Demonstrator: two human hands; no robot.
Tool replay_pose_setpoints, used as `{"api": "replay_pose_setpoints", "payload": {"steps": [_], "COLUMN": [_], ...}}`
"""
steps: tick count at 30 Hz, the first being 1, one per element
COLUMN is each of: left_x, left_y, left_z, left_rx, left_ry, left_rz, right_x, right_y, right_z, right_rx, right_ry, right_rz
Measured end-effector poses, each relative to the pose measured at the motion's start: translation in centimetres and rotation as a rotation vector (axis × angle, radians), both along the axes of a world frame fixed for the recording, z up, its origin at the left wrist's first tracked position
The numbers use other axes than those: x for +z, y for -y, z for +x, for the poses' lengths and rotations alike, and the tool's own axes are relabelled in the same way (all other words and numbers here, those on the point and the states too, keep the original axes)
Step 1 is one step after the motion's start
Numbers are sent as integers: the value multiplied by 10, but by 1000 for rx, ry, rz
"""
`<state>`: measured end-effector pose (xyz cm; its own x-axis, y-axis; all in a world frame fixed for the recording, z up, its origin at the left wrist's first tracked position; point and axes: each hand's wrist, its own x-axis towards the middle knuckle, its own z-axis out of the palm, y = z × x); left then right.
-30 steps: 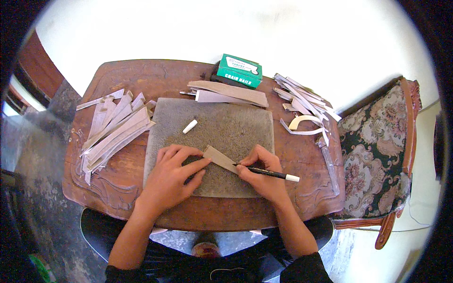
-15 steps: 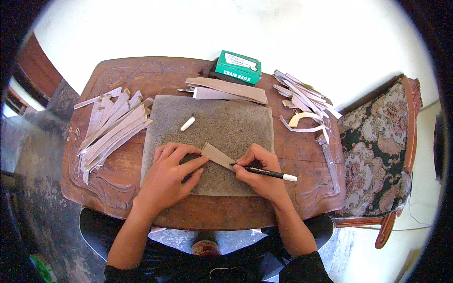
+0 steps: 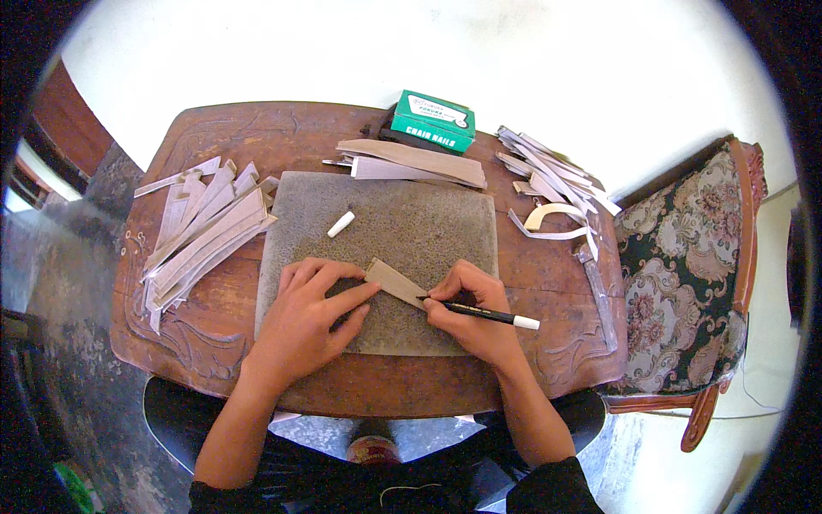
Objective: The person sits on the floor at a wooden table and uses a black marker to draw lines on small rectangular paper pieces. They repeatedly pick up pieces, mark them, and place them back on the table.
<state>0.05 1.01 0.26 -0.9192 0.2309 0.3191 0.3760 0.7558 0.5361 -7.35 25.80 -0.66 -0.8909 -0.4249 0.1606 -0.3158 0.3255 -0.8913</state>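
A small tan strip [image 3: 394, 281] lies slantwise on a grey, speckled board [image 3: 411, 218] in front of me. My left hand [image 3: 315, 313] rests flat on the board, fingers spread, with a fingertip at the strip's left edge. Between the fingers of my right hand [image 3: 473, 310] is a black marker pen [image 3: 479, 313] with a white end. Its tip meets the strip near the right end. The white pen cap [image 3: 341, 224] lies loose on the board, beyond my left hand.
Cut strips lie piled at the left [image 3: 205, 231], with another pile of strips [image 3: 548, 167] at the far right. More strips [image 3: 411, 163] lie behind the board, by a green box [image 3: 433, 120]. A hammer-like tool [image 3: 597, 295] lies right. A floral chair [image 3: 681, 265] stands beside the carved table [image 3: 548, 300].
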Motion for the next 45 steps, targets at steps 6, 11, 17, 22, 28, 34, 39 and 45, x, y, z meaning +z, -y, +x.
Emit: {"api": "replay_pose_setpoints", "payload": {"steps": [6, 11, 17, 22, 28, 34, 39, 45], "left_x": [1, -1, -2, -3, -2, -3, -4, -3], "left_y": [0, 0, 0, -1, -1, -2, -2, -2], "left_z": [0, 0, -1, 0, 1, -1, 0, -1], "left_rx": [0, 4, 6, 7, 20, 17, 25, 16], "left_ry": [10, 5, -25, -37, -26, -25, -5, -32], "left_rz": [-3, -1, -12, -7, 4, 7, 6, -17], "right_x": [2, -2, -4, 9, 19, 3, 3, 5], "right_y": [-1, 0, -5, -5, -4, -9, -8, -7], "right_z": [0, 0, 1, 8, 14, 7, 6, 6], "right_rx": [11, 7, -50, -61, -37, -83, -50, -39], "right_ry": [-11, -7, 36, 6, -108, -70, -72, -62], "right_rz": [15, 10, -65, -92, 11, -4, 20, 6]}}
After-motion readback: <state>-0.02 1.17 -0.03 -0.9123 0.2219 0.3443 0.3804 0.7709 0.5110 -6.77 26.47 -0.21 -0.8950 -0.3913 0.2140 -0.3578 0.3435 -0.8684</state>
